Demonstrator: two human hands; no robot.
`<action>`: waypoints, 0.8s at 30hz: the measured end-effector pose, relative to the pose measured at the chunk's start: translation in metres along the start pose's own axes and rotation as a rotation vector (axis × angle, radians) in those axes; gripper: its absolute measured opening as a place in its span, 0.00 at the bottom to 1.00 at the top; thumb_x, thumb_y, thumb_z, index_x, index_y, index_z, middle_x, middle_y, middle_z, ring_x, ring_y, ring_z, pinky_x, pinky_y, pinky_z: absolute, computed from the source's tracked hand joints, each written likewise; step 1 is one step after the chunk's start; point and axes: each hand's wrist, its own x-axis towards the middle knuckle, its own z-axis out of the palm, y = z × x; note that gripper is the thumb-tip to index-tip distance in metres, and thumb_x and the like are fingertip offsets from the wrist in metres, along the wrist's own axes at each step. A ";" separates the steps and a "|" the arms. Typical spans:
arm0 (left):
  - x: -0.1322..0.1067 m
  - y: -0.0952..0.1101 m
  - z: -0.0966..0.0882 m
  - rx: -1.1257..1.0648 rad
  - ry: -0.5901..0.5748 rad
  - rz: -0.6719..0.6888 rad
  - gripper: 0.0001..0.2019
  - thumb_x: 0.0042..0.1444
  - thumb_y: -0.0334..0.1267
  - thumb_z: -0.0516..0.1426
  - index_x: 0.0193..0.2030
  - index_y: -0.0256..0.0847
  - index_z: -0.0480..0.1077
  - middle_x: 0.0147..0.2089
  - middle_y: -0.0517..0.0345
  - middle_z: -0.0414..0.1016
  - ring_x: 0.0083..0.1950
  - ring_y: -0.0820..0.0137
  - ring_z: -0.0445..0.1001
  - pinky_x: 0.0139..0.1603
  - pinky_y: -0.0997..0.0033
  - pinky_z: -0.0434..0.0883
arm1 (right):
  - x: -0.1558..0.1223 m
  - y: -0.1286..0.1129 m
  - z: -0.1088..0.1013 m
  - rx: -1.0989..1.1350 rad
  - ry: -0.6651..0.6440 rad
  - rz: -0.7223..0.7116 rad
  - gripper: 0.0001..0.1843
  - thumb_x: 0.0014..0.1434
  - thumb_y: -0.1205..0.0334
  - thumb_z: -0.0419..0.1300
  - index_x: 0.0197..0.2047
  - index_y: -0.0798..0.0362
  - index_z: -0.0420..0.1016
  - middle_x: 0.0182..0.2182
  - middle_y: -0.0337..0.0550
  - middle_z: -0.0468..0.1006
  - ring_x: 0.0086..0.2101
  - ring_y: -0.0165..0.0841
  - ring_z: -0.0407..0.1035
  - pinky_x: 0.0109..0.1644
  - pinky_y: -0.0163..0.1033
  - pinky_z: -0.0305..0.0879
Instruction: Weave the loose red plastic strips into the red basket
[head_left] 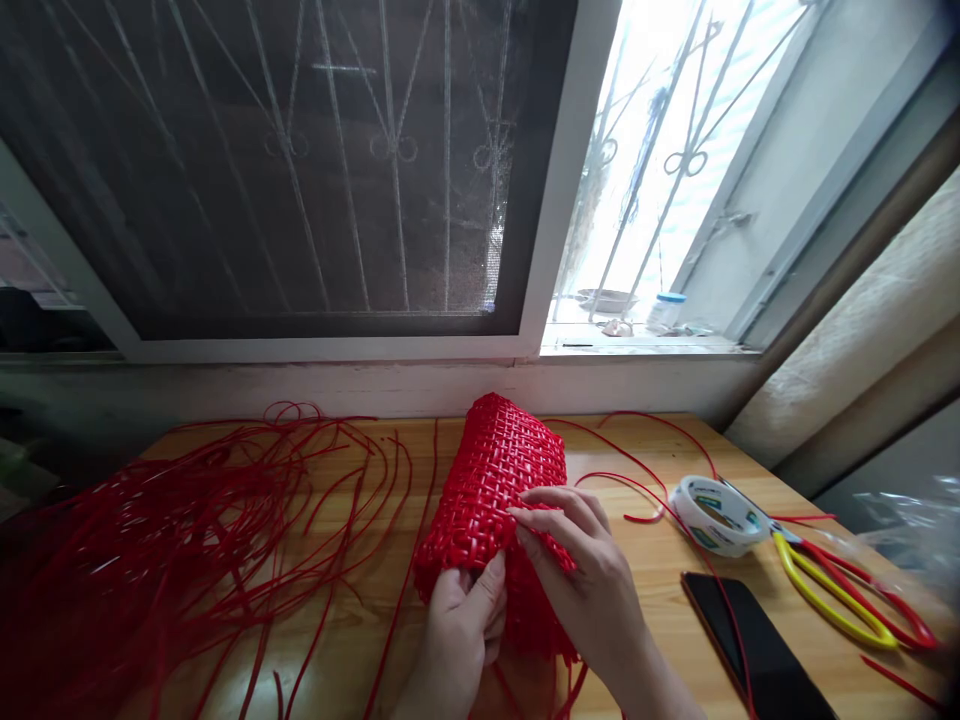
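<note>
A red woven plastic basket [495,470] lies on its side in the middle of the wooden table [660,570]. My left hand [461,630] grips its near lower edge, thumb pressed against the weave. My right hand [581,570] rests on the basket's right side, with its fingertips pinched on the weave near a strip end. Loose red plastic strips [187,540] run from the basket and spread in a big heap over the table's left half.
A roll of white tape [716,515] sits right of the basket, with yellow-handled scissors [832,590] beside it and a black phone [757,640] nearer me. A screened window [285,170] and an open barred window [660,160] stand behind the table.
</note>
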 end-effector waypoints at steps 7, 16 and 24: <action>-0.001 0.012 -0.003 0.120 0.052 -0.048 0.28 0.27 0.55 0.66 0.17 0.41 0.52 0.11 0.75 0.46 0.13 0.85 0.41 0.16 0.79 0.37 | 0.003 -0.006 -0.006 -0.108 -0.118 -0.045 0.13 0.57 0.70 0.54 0.45 0.50 0.71 0.42 0.46 0.74 0.43 0.37 0.66 0.45 0.44 0.66; -0.005 0.021 -0.005 0.063 0.047 0.001 0.21 0.31 0.48 0.66 0.15 0.38 0.59 0.14 0.69 0.55 0.16 0.82 0.49 0.18 0.78 0.44 | -0.011 -0.028 -0.012 -0.214 -0.349 -0.155 0.08 0.56 0.71 0.52 0.32 0.51 0.70 0.31 0.43 0.72 0.33 0.36 0.62 0.39 0.41 0.62; 0.003 0.017 -0.017 0.274 -0.039 0.048 0.29 0.40 0.57 0.59 0.06 0.41 0.51 0.07 0.68 0.47 0.12 0.82 0.44 0.18 0.74 0.41 | -0.006 -0.025 -0.006 -0.157 -0.148 -0.281 0.09 0.60 0.68 0.53 0.31 0.51 0.72 0.26 0.39 0.75 0.30 0.32 0.62 0.37 0.39 0.59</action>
